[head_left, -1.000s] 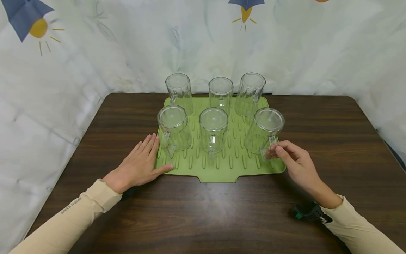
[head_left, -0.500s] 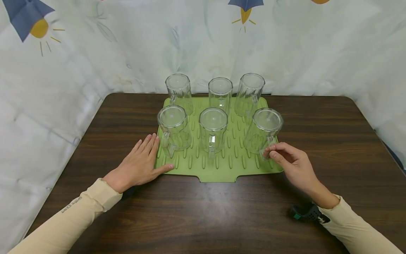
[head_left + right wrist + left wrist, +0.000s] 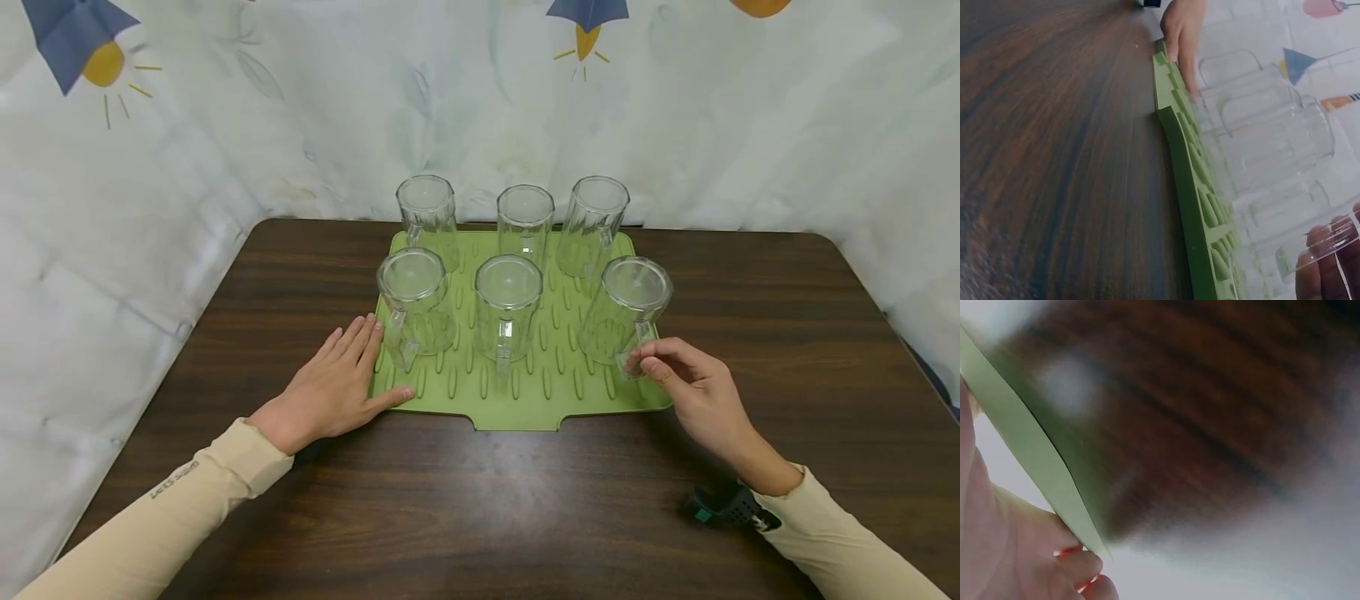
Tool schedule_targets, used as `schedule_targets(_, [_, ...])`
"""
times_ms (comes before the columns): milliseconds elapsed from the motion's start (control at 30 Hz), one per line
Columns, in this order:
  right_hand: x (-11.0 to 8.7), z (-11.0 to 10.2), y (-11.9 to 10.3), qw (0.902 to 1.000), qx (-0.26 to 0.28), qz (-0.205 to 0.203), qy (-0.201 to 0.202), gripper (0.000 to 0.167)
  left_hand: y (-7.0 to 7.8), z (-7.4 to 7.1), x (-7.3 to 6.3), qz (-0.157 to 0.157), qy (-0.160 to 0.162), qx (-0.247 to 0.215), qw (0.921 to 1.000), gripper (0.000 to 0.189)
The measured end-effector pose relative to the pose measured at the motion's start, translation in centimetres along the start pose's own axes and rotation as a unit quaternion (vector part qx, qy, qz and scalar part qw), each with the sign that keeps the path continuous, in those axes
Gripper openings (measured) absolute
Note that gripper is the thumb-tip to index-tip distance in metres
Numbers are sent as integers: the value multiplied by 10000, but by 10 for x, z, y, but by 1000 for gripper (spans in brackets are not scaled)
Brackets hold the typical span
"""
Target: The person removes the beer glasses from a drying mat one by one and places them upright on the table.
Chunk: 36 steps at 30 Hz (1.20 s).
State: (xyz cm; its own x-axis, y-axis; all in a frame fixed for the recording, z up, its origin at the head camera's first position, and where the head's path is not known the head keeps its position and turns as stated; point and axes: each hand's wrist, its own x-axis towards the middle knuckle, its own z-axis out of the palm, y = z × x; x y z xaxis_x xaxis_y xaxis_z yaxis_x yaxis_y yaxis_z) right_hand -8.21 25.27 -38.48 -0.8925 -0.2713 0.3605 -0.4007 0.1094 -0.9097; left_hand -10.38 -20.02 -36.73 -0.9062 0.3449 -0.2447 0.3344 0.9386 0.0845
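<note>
Several clear glass mugs stand in two rows on a green ridged mat. In the head view my right hand pinches the handle of the front right mug between thumb and fingertips. The right wrist view shows my right fingers behind that clear handle. My left hand lies with straight fingers along the mat's left edge, its thumb over the front left corner. The front left mug is closest to it. In the left wrist view, the left palm shows beside the mat's edge.
The front middle mug stands between the outer two. Three more mugs, such as the back middle mug, stand behind along the table's far edge. A dark wood table lies underneath, and a patterned white curtain hangs behind.
My right thumb and fingertips have shifted slightly left at the mug's handle. The left hand keeps its place on the mat, and the head view has shifted a little.
</note>
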Motion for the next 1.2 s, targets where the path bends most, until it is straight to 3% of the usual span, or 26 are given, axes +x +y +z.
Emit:
schedule_targets(633, [-1,0,0,9996,-217,-11,155,11,-1,-1,-1,44,-17,-36,10000,105])
schedule_targets(900, [2,2,-5,9992,-337,43,202,11,-4,0,-5,137,51,-230,9996,105])
schedule_targets(1200, [4,-2,-11,9989,-348,-120,290,11,-13,-9,-9,217,265,-73,9994,105])
